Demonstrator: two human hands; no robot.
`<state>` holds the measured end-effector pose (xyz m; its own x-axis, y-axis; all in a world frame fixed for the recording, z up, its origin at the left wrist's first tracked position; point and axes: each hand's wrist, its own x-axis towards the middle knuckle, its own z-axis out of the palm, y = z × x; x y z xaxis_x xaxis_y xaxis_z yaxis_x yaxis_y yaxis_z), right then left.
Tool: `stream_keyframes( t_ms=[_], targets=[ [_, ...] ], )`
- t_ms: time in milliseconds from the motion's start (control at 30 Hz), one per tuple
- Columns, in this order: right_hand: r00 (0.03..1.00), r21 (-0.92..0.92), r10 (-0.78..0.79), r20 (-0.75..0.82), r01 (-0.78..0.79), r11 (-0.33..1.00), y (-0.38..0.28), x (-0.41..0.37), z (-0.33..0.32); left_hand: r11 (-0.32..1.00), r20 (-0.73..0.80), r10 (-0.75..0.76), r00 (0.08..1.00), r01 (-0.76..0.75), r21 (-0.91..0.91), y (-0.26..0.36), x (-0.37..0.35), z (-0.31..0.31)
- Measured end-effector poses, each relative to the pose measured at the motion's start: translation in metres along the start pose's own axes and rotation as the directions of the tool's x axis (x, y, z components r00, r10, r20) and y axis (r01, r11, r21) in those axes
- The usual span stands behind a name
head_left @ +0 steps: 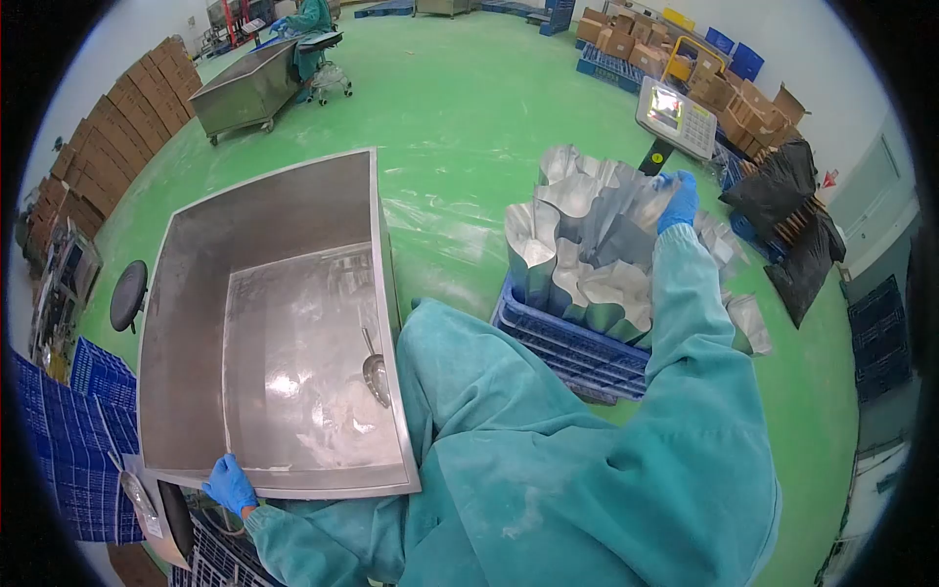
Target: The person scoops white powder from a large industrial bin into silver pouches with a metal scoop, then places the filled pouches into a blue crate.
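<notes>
My left hand (229, 484), in a blue glove, grips the near rim of a large stainless steel tub (191, 323) close to its left corner. A metal scoop (375, 377) lies inside the tub against the right wall, where the floor shows a thin whitish residue. Out to the right, my gloved right hand (678, 203) is closed at the top of a silver foil bag (648, 207) at the back of a packed group. Several open foil bags (577, 279) stand upright in a blue plastic crate (567, 342). My right fingertips are partly hidden.
A digital scale display (677, 117) stands behind the bags. Black sacks (782, 186) and cardboard boxes (626, 39) are at right. Blue crates (78, 440), another scoop (137, 492) and a round stool (128, 295) are at left. A co-worker (311, 24) sits by another tub (249, 88).
</notes>
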<state>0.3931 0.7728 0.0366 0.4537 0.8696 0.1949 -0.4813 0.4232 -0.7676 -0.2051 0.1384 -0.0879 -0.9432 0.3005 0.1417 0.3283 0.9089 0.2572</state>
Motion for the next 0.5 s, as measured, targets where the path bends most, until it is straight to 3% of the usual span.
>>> stream_keyframes(
  t_ms=[133, 200, 333, 367, 433, 467, 500],
  targets=[
    [0.996, -0.124, -0.018, -0.089, 0.007, 0.992, -0.021, -0.009, 0.001, 1.000, -0.012, -0.005, 1.000, 0.005, 0.027, 0.001, -0.001, -0.002],
    [0.984, -0.212, -0.111, -0.137, 0.081, 0.974, -0.027, -0.010, 0.006, 0.999, -0.015, -0.010, 1.000, 0.011, 0.031, 0.002, -0.001, -0.002],
    [0.969, -0.195, -0.217, -0.119, 0.192, 0.962, -0.009, -0.014, 0.037, 1.000, -0.009, -0.016, 1.000, 0.016, 0.027, -0.005, 0.002, 0.005],
    [0.852, -0.389, -0.511, 0.114, 0.511, 0.766, 0.023, 0.003, 0.036, 1.000, -0.020, -0.012, 1.000, 0.012, 0.020, -0.007, 0.002, 0.007],
    [0.628, -0.464, -0.680, 0.379, 0.765, 0.447, 0.047, -0.016, 0.054, 1.000, -0.033, -0.013, 0.999, 0.013, 0.012, -0.006, 0.001, 0.007],
    [0.832, -0.302, -0.454, 0.319, 0.543, 0.783, 0.034, -0.080, 0.091, 1.000, -0.044, -0.018, 0.999, 0.018, 0.001, -0.004, 0.000, 0.007],
    [0.956, -0.097, -0.185, 0.227, 0.211, 0.973, 0.019, -0.148, 0.131, 1.000, -0.049, -0.018, 0.999, 0.018, 0.000, -0.003, -0.001, 0.006]
  ],
)
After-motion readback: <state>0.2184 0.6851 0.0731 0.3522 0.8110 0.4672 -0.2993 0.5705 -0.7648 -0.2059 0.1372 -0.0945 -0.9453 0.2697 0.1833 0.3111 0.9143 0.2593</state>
